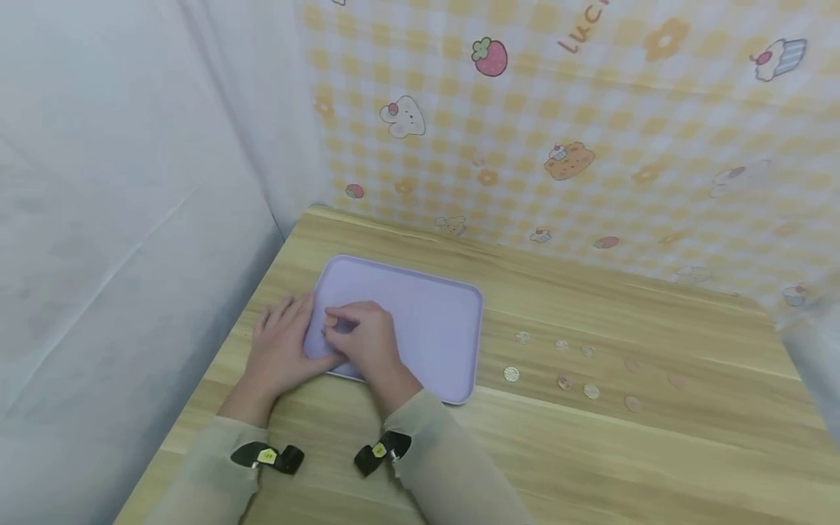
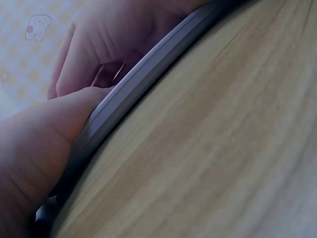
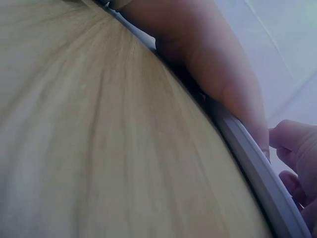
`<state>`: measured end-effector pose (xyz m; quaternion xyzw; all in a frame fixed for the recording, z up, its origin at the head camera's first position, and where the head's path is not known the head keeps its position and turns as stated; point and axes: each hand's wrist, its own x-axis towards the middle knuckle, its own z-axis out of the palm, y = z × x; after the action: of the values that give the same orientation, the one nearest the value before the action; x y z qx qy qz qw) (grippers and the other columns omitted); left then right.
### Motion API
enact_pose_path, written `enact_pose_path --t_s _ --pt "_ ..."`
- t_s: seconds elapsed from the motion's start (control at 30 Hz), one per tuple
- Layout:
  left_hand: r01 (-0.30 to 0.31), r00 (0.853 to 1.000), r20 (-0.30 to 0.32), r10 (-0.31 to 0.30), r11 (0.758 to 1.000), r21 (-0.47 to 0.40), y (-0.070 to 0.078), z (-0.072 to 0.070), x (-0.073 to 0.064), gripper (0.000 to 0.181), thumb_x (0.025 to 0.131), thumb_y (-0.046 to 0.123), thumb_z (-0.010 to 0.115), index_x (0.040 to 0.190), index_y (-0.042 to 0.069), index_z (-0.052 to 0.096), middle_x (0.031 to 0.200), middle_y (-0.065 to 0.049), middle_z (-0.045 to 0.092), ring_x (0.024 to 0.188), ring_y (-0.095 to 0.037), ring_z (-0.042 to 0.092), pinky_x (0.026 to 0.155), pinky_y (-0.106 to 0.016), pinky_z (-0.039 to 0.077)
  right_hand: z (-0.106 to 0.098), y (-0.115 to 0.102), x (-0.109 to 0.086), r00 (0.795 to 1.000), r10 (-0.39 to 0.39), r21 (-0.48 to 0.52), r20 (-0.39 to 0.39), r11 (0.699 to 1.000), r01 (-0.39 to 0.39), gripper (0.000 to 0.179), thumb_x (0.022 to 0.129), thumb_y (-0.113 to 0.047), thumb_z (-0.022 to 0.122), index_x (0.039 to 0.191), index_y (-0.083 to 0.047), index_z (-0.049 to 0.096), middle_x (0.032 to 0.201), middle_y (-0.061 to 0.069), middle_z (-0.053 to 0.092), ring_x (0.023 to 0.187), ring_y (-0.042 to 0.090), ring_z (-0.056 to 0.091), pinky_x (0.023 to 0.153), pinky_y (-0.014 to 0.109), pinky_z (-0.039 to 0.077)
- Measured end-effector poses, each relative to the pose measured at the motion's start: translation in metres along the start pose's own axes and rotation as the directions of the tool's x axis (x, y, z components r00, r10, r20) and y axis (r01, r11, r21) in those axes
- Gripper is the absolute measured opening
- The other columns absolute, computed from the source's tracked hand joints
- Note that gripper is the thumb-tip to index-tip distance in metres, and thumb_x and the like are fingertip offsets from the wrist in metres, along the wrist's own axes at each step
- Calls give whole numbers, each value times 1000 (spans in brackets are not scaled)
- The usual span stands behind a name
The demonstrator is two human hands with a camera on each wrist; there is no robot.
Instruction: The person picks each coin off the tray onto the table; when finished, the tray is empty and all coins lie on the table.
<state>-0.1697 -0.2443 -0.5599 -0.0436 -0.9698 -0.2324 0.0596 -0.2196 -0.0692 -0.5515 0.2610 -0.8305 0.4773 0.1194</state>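
Note:
A shallow lilac tray (image 1: 433, 321) lies on the wooden table. Over its left part, my right hand (image 1: 370, 339) pinches a small copper-coloured coin (image 1: 331, 321) between thumb and fingers. My left hand (image 1: 282, 354) rests along the tray's left edge, its fingers extended and its thumb reaching across the front left corner. In the left wrist view the left thumb (image 2: 54, 116) lies at the tray rim (image 2: 133, 82), with the right hand (image 2: 111, 39) just beyond. The right wrist view shows the left thumb (image 3: 242, 94) on the rim and the right fingers (image 3: 292, 136) close by.
Right of the tray, several silver-coloured coins (image 1: 511, 374) and several copper-coloured coins (image 1: 633, 404) lie in two loose rows on the wooden table (image 1: 590, 467). A yellow checked cloth (image 1: 512, 109) hangs behind, and a white cloth (image 1: 131, 182) hangs at the left.

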Motion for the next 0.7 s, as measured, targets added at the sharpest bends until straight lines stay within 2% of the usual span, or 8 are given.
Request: enact_pose_path --t_s 0.17,0.4,0.7 --pt "-9 1000 -1 9 1000 6 -2 1 0 129 77 75 81 166 -3 30 169 -25 35 156 -51 23 123 -71 5 -8 2 -4 999 35 -13 -5 999 -35 27 80 -11 92 106 -15 86 100 -3 82 99 12 74 93 17 54" --pt "-18 1000 -8 18 1000 6 -1 3 0 125 78 69 82 165 -5 30 168 -26 36 155 -52 23 123 -71 6 -20 8 -11 996 73 -43 47 997 -71 29 77 -12 92 106 -14 86 99 -3 82 97 10 74 93 17 54" --pt "-24 1000 -7 24 1000 -1 1 1 -1 124 80 69 82 165 -5 30 167 -28 35 155 -53 23 123 -71 6 -36 15 -19 1000 18 -55 -9 998 -18 22 80 -5 88 102 -9 87 96 3 82 92 15 77 86 16 57"
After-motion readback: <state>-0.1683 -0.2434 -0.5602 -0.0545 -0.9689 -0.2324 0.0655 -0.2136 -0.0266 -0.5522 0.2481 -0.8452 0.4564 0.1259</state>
